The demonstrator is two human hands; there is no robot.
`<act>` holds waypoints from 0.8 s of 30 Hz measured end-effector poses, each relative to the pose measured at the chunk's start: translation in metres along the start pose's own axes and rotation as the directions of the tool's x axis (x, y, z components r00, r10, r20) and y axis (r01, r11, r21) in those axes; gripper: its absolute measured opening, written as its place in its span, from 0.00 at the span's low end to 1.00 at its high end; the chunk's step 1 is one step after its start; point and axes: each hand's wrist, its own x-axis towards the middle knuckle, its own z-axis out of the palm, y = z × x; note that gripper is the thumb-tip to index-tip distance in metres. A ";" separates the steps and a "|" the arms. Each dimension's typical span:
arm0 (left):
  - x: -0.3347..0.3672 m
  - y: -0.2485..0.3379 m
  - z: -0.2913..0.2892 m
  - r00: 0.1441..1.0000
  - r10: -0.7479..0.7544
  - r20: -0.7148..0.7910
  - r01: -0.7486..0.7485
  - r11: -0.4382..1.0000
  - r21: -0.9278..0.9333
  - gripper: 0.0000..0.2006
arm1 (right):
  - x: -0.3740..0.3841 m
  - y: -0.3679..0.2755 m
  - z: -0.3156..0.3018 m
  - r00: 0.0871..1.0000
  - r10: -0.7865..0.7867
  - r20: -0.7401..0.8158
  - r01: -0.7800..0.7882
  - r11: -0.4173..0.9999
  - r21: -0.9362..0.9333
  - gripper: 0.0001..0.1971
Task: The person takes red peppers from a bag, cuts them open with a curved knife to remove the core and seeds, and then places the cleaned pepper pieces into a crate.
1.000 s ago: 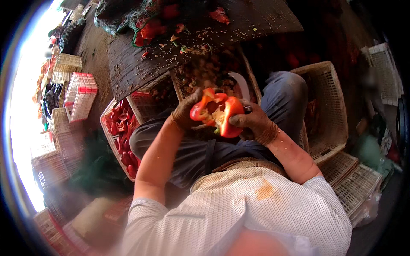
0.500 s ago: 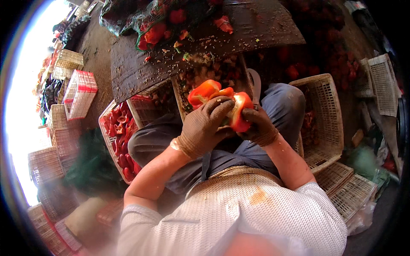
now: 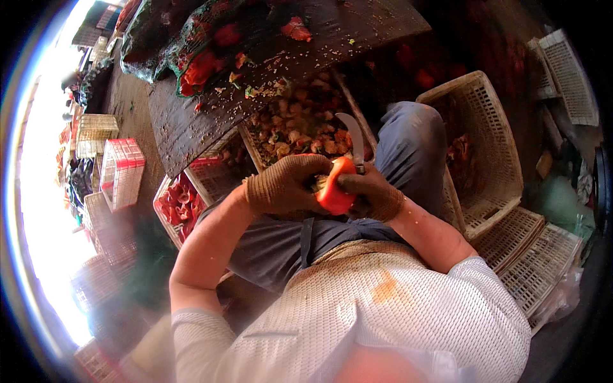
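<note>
Both my hands wear brown work gloves and meet over my lap. My left hand (image 3: 287, 183) is closed round one side of a cut red bell pepper (image 3: 336, 191), whose pale inside shows near the fingers. Against the pepper's other side presses the thumb of my right hand (image 3: 378, 196). That hand also grips a knife with a curved blade (image 3: 355, 133), which points up and away from me. Glove fingers hide part of the pepper and most of the knife's handle. Beyond the hands, a crate (image 3: 350, 96) holds many pepper cores and scraps.
A dark board (image 3: 357, 45) strewn with seeds carries a green net bag (image 3: 159, 51) of red peppers. Left of my leg, a crate (image 3: 167, 220) contains red pepper pieces. A tilted plastic crate (image 3: 504, 153) stands at my right. More crates (image 3: 121, 169) are stacked at left.
The pepper's halves no longer stand spread apart; one red piece shows between my hands. My left hand has turned, and the knife blade now shows more above the right. The whole view has shifted.
</note>
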 end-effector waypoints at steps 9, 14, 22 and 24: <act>0.016 0.025 -0.013 0.994 -0.049 0.100 0.039 0.995 0.092 0.31 | 0.018 0.006 -0.022 1.000 0.015 -0.017 -0.014 0.998 0.057 0.17; 0.017 0.031 -0.010 0.993 -0.101 0.066 0.083 0.969 0.232 0.28 | 0.017 0.000 -0.019 0.998 -0.033 0.057 0.029 0.998 0.059 0.18; 0.008 0.002 -0.046 0.988 -0.089 0.126 0.112 0.976 -0.186 0.30 | 0.023 -0.010 -0.015 0.995 0.076 0.058 -0.078 0.997 0.022 0.19; 0.008 0.003 -0.049 0.972 -0.181 0.147 0.230 0.853 -0.469 0.25 | 0.021 -0.018 -0.007 0.998 0.042 0.045 -0.046 0.995 0.093 0.21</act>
